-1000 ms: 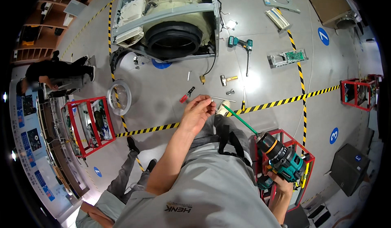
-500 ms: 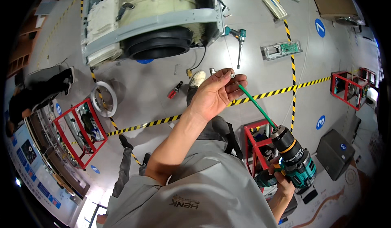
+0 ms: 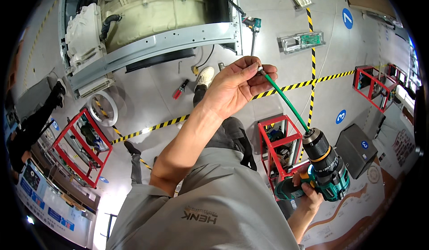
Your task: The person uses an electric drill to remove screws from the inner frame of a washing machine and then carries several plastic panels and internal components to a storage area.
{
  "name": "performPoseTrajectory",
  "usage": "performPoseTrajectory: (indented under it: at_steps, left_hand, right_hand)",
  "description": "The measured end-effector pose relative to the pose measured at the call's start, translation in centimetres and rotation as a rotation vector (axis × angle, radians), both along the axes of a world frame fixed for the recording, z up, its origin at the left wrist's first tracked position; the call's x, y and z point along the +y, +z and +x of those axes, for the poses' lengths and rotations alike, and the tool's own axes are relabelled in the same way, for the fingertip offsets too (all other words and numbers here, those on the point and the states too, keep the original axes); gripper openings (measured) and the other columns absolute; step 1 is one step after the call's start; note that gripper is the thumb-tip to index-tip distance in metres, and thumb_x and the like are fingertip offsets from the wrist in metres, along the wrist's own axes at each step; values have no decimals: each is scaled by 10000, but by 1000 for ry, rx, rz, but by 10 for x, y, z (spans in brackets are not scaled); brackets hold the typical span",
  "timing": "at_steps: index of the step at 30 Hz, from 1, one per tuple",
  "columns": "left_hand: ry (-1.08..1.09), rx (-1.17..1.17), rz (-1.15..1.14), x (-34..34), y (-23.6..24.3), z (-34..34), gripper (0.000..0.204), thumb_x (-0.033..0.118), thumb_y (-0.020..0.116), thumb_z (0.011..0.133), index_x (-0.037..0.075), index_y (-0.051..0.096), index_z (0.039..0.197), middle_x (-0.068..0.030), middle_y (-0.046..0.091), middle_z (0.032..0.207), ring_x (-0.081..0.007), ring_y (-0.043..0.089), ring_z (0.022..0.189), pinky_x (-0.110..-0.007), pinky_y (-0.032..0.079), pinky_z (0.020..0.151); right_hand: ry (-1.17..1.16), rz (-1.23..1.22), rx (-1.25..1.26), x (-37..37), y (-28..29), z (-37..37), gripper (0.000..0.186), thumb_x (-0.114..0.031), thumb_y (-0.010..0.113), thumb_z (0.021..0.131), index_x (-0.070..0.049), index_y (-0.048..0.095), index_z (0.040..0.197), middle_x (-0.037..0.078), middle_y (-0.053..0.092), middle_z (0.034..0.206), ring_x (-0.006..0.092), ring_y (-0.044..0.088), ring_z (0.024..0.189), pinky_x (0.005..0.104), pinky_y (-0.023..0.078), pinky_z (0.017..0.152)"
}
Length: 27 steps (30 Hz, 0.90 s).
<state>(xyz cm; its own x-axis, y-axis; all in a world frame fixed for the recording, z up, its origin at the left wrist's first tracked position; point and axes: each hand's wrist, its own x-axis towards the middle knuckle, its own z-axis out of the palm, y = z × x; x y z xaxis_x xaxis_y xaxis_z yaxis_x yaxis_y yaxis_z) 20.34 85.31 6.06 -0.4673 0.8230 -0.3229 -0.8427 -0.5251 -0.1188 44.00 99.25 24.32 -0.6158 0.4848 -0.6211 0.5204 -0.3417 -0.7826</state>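
Left hand (image 3: 237, 84) pinches part (image 3: 260, 69) at bit (image 3: 288, 100); right hand (image 3: 312, 198) holds drill (image 3: 327, 165); frame edge (image 3: 154, 43) apart.

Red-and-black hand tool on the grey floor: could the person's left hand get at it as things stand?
Probably not without bending down: the left hand is raised, pinching a small pale piece at the tip of a long green rod. The tool lies uncovered on the floor.

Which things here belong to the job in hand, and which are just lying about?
In the job: drill in the right hand; long green bit; small piece in the left hand; possibly the opened machine.

Apparently just lying about: red-handled pliers, pale ring, green circuit board, second power tool.
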Motion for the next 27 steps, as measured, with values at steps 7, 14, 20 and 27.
performPoseTrajectory:
  at_steps: [7, 14, 20, 27]
  left_hand:
    - [-1, 98, -96, 8, -17, -5, 116, 117, 531, 944, 41, 561, 1028, -160, 620, 1074, -242, 634, 985, -350, 542, 865]
    - [-22, 128, -160, 14, -24, -6, 122, 118, 525, 948, 37, 550, 1035, -159, 621, 1065, -234, 631, 975, -347, 532, 879]
    - [1, 86, -100, 13, -27, -4, 121, 118, 522, 948, 37, 549, 1034, -157, 618, 1066, -228, 627, 972, -344, 532, 873]
    - [23, -54, -58, 16, -38, 1, 150, 129, 536, 942, 37, 548, 1060, -133, 616, 1066, -213, 624, 981, -330, 540, 855]
  right_hand:
    - [-50, 6, -107, 11, -2, -12, 653, -154, 701, 645, 55, 464, 1217, 141, 599, 933, 224, 580, 617, 332, 485, 572]
    - [-7, 38, -136, 8, -1, -21, 628, -152, 712, 645, 66, 483, 1188, 140, 603, 944, 212, 586, 640, 327, 489, 598]
    - [10, 45, -118, -1, 2, -40, 450, -139, 711, 703, 59, 573, 1082, 107, 611, 867, 169, 590, 650, 281, 482, 598]
    - [31, 169, -103, -14, -5, -47, 405, -54, 702, 733, 19, 583, 1114, 111, 642, 928, 160, 597, 677, 284, 495, 614]
